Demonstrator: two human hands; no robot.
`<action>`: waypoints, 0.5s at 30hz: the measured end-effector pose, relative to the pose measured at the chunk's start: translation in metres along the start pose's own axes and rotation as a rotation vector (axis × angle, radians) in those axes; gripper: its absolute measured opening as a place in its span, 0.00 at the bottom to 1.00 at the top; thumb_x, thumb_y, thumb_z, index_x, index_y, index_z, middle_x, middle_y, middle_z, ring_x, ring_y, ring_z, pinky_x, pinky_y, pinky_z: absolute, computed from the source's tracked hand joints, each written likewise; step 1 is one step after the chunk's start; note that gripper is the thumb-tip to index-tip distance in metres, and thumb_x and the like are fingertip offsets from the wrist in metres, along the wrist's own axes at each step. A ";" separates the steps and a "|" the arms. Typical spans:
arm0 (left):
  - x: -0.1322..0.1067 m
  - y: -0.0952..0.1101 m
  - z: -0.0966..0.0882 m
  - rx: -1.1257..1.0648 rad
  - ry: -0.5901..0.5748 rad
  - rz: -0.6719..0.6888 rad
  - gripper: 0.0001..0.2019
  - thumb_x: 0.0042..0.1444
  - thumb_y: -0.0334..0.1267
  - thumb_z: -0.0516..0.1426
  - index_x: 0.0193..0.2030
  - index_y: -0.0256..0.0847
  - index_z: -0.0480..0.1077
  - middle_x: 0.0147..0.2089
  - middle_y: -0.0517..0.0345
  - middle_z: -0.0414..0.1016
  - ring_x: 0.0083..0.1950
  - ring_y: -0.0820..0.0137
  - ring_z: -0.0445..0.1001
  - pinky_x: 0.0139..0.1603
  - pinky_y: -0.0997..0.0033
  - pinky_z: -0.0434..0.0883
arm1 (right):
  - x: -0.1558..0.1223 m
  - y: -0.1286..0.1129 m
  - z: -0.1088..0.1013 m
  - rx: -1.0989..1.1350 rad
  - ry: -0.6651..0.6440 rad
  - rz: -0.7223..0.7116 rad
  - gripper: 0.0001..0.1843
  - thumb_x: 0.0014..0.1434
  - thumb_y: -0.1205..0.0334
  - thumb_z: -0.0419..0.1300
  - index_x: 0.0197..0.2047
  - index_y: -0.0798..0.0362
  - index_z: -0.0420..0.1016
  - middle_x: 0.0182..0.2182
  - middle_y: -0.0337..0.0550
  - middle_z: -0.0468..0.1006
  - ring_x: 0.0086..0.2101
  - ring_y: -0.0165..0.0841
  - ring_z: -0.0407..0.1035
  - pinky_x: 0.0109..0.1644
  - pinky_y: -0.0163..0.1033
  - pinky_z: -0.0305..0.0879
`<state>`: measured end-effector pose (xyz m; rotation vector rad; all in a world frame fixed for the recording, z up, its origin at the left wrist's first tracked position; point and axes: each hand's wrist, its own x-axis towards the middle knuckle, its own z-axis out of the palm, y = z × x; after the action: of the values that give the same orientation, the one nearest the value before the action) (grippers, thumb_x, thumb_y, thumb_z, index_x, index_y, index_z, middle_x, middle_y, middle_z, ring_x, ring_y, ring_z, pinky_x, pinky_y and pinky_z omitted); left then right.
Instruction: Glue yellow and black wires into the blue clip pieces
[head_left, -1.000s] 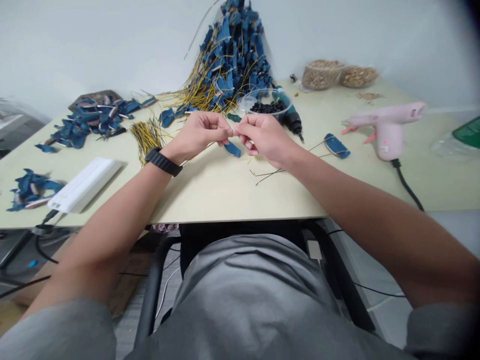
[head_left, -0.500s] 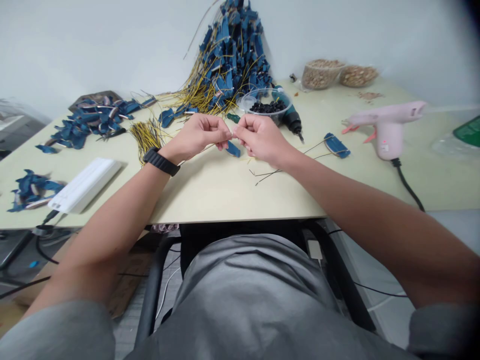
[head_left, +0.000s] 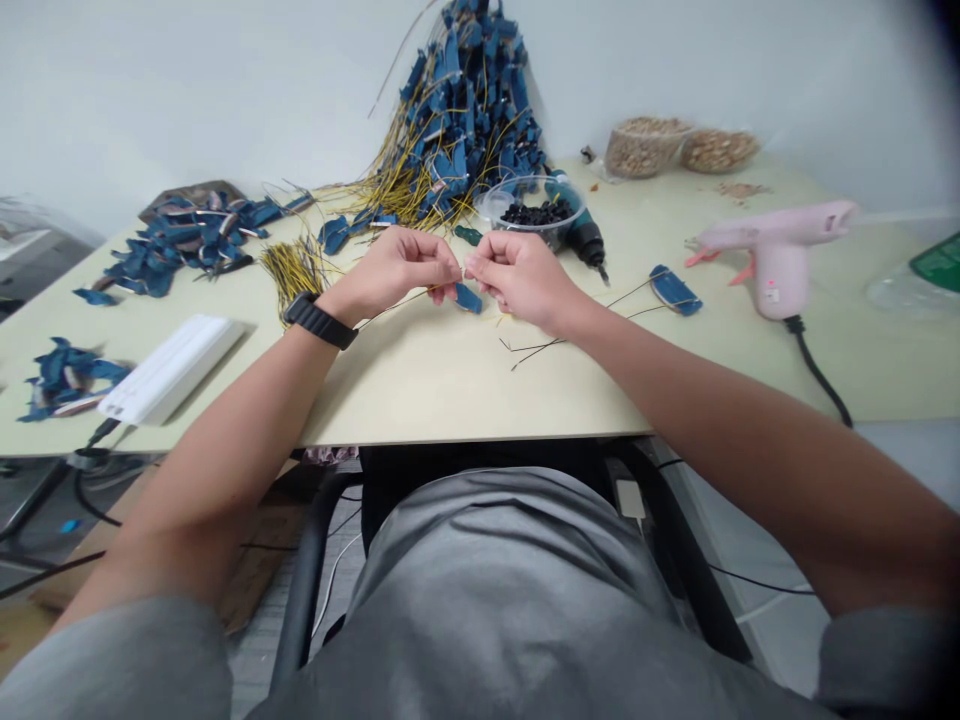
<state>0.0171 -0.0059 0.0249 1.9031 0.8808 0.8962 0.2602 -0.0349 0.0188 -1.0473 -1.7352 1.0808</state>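
My left hand [head_left: 405, 270] is closed in a pinch on a thin yellowish wire [head_left: 397, 306], which runs back past the wrist with the black watch. My right hand [head_left: 517, 275] meets it fingertip to fingertip, also pinched. A tiny pale bit shows between the two sets of fingertips; the fingers hide the rest. Just below them is a small blue piece [head_left: 469, 298]; whether it lies on the table or hangs from the wire I cannot tell. Beyond my right forearm lies another blue piece [head_left: 675, 290] with dark wires tied round it.
A tall heap of blue pieces [head_left: 472, 100] leans on the wall, with a bundle of yellow wires [head_left: 292, 272] to its left. Nearby are a tub [head_left: 491, 205] of black bits, a power screwdriver [head_left: 589, 243], a pink glue gun [head_left: 780, 245] and a white power bank [head_left: 172, 370].
Both hands keep nearly the same place and stay pinched. The fingertips have parted very slightly, and a little more of the pale bit between them shows.
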 end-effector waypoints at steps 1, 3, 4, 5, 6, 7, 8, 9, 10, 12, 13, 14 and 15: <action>0.000 0.000 0.000 0.008 0.005 0.000 0.18 0.64 0.51 0.83 0.37 0.43 0.86 0.32 0.53 0.86 0.33 0.65 0.86 0.42 0.61 0.85 | 0.000 0.000 0.000 -0.003 0.000 -0.002 0.28 0.85 0.64 0.76 0.36 0.46 0.67 0.31 0.36 0.75 0.30 0.30 0.61 0.33 0.38 0.59; -0.001 0.001 0.000 0.019 0.008 0.003 0.16 0.65 0.49 0.82 0.37 0.43 0.86 0.33 0.53 0.87 0.33 0.64 0.86 0.42 0.60 0.85 | 0.001 0.000 0.001 -0.009 -0.003 -0.005 0.28 0.85 0.66 0.76 0.35 0.47 0.67 0.31 0.36 0.75 0.30 0.29 0.61 0.33 0.38 0.59; -0.001 0.002 0.000 0.029 0.006 0.006 0.15 0.65 0.48 0.82 0.36 0.42 0.87 0.33 0.52 0.87 0.33 0.64 0.86 0.42 0.60 0.85 | 0.001 0.000 0.001 -0.011 -0.006 -0.006 0.27 0.84 0.67 0.76 0.35 0.47 0.67 0.31 0.36 0.75 0.30 0.29 0.61 0.33 0.38 0.59; -0.002 0.003 -0.001 0.043 0.003 0.007 0.15 0.65 0.47 0.81 0.36 0.42 0.87 0.33 0.52 0.88 0.33 0.64 0.86 0.42 0.60 0.85 | 0.000 -0.001 0.001 -0.014 -0.009 -0.005 0.27 0.84 0.68 0.75 0.35 0.47 0.67 0.31 0.36 0.75 0.30 0.29 0.61 0.33 0.38 0.59; -0.002 0.004 -0.001 0.060 -0.002 0.007 0.14 0.65 0.45 0.81 0.35 0.41 0.87 0.33 0.51 0.88 0.33 0.64 0.86 0.42 0.61 0.86 | 0.000 -0.001 0.001 -0.016 -0.012 -0.004 0.27 0.84 0.70 0.74 0.34 0.47 0.68 0.31 0.36 0.75 0.29 0.29 0.61 0.33 0.38 0.59; -0.003 0.006 -0.002 0.077 -0.007 0.005 0.14 0.64 0.44 0.81 0.35 0.41 0.86 0.32 0.50 0.88 0.33 0.64 0.87 0.43 0.61 0.86 | 0.000 -0.001 0.002 -0.019 -0.015 -0.003 0.27 0.83 0.71 0.73 0.34 0.47 0.68 0.31 0.36 0.75 0.29 0.29 0.61 0.33 0.39 0.58; -0.003 0.008 -0.002 0.093 -0.014 0.003 0.13 0.64 0.42 0.81 0.34 0.40 0.86 0.32 0.50 0.88 0.33 0.63 0.87 0.43 0.61 0.86 | 0.000 -0.001 0.002 -0.021 -0.019 -0.001 0.26 0.83 0.72 0.72 0.33 0.47 0.69 0.31 0.36 0.75 0.29 0.30 0.62 0.32 0.39 0.58; -0.003 0.009 -0.003 0.105 -0.021 -0.001 0.13 0.63 0.40 0.81 0.34 0.39 0.86 0.32 0.50 0.88 0.33 0.63 0.87 0.43 0.62 0.86 | 0.000 -0.001 0.001 -0.023 -0.022 -0.001 0.26 0.83 0.73 0.71 0.33 0.47 0.69 0.30 0.37 0.74 0.29 0.30 0.62 0.32 0.39 0.57; -0.003 0.009 -0.004 0.114 -0.028 -0.004 0.12 0.61 0.39 0.81 0.34 0.39 0.86 0.32 0.50 0.88 0.33 0.63 0.87 0.42 0.63 0.86 | -0.001 -0.001 0.001 -0.023 -0.024 -0.001 0.26 0.83 0.74 0.70 0.32 0.47 0.70 0.30 0.37 0.74 0.29 0.30 0.62 0.31 0.38 0.57; -0.003 0.009 -0.005 0.122 -0.043 -0.011 0.09 0.59 0.36 0.81 0.35 0.39 0.87 0.33 0.51 0.89 0.33 0.64 0.88 0.41 0.64 0.86 | -0.001 -0.001 0.001 -0.022 -0.029 -0.002 0.26 0.82 0.74 0.70 0.32 0.47 0.70 0.29 0.37 0.75 0.30 0.30 0.64 0.31 0.38 0.57; -0.002 0.008 -0.006 0.121 -0.049 -0.015 0.09 0.58 0.35 0.81 0.36 0.39 0.88 0.33 0.51 0.90 0.34 0.64 0.88 0.40 0.65 0.86 | -0.001 -0.001 0.001 -0.022 -0.031 -0.003 0.26 0.82 0.73 0.71 0.32 0.47 0.70 0.29 0.37 0.75 0.30 0.31 0.64 0.31 0.38 0.58; -0.002 0.006 -0.006 0.116 -0.054 -0.021 0.09 0.58 0.35 0.81 0.37 0.40 0.88 0.33 0.52 0.90 0.34 0.63 0.89 0.41 0.65 0.87 | -0.001 -0.001 0.001 -0.024 -0.033 -0.004 0.25 0.81 0.73 0.72 0.32 0.47 0.70 0.30 0.37 0.75 0.30 0.31 0.65 0.32 0.38 0.59; -0.001 0.005 -0.007 0.107 -0.059 -0.028 0.10 0.58 0.35 0.82 0.38 0.40 0.88 0.34 0.52 0.90 0.34 0.63 0.90 0.41 0.65 0.88 | -0.001 -0.001 0.000 -0.027 -0.035 -0.006 0.25 0.80 0.72 0.73 0.32 0.47 0.70 0.30 0.37 0.76 0.30 0.31 0.65 0.32 0.39 0.60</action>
<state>0.0123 -0.0062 0.0315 1.9940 0.9337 0.7859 0.2600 -0.0363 0.0193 -1.0449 -1.7836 1.0806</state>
